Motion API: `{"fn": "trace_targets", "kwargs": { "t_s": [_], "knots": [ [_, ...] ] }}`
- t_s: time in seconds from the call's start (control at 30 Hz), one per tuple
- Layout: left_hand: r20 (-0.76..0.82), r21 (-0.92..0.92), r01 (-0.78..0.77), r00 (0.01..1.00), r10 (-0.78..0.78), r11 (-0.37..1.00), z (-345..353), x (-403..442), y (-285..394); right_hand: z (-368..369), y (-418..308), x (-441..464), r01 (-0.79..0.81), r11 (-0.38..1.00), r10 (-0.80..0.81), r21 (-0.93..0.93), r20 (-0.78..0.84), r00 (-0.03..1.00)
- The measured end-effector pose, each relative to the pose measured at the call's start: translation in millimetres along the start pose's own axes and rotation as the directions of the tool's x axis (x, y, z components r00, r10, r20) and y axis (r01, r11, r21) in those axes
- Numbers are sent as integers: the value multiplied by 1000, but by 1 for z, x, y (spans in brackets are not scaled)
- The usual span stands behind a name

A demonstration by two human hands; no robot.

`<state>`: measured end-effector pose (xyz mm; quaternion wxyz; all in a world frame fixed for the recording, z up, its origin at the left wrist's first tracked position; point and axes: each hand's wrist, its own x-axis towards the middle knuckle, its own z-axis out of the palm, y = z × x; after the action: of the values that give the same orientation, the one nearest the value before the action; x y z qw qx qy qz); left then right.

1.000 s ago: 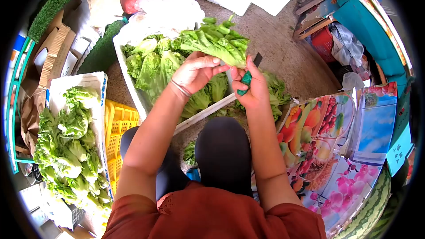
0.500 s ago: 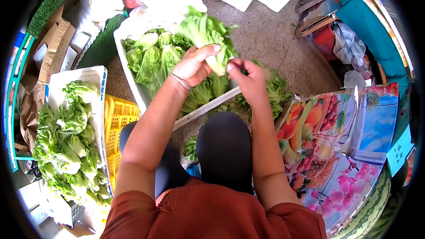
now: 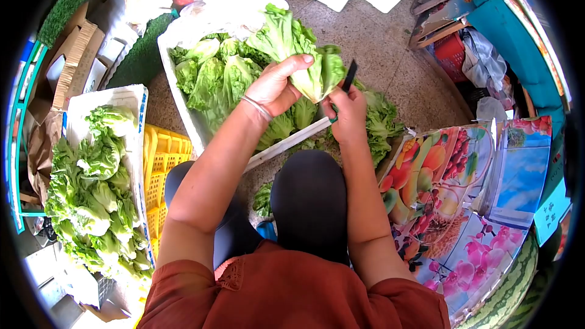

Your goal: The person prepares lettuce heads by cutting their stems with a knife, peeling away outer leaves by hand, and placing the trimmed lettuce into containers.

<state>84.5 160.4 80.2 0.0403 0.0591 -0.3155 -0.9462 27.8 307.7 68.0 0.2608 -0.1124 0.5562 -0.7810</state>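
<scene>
My left hand (image 3: 277, 88) is wrapped round the base of a lettuce head (image 3: 289, 39), with the thumb across its stem and the leaves pointing up and away. Close to the cut end, my right hand (image 3: 346, 113) grips a small knife (image 3: 350, 75). Its dark blade sticks up past the fingers, and a bit of green shows below them. A leaf hangs beside the right fingertips; whether they touch it I cannot tell. Beneath both hands stands a white foam box (image 3: 286, 149) holding several lettuce heads (image 3: 228, 82).
Loose lettuce leaves (image 3: 379, 125) lie on the floor right of the box. A second foam box (image 3: 137, 100) of lettuce and a yellow crate (image 3: 161, 152) stand at left. Printed cardboard (image 3: 451, 189) and a watermelon (image 3: 509, 280) are at right. Clear plastic (image 3: 228, 0) covers the box's far end.
The lettuce has shifted slightly right and turned, its leaves opening to the right. My right hand has turned and moved down a little, and the knife's dark blade now shows.
</scene>
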Motion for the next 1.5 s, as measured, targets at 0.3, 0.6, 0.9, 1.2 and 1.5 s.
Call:
{"fn": "trace_targets", "kwargs": {
  "t_s": [0.3,0.6,0.9,1.2,1.5],
  "knots": [
    [-369,-230,-136,929,43,964,-5,8,0,-54,4,17,309,674,-21,671,-400,916],
    [-448,-72,-63,894,24,995,-11,18,-17,14,17,4,570,565,-570,-597,217,793],
    [-245,153,21,969,17,988,4,-4,-4,5,17,0,192,948,-243,-252,-188,952],
    [-347,16,-201,917,194,979,13,-2,-19,-23,15,-3,117,966,-179,-230,-272,945],
    [-458,-49,-421,816,354,906,17,-50,54,-76,4,-5,76,844,227,531,-482,846]
  ]
}}
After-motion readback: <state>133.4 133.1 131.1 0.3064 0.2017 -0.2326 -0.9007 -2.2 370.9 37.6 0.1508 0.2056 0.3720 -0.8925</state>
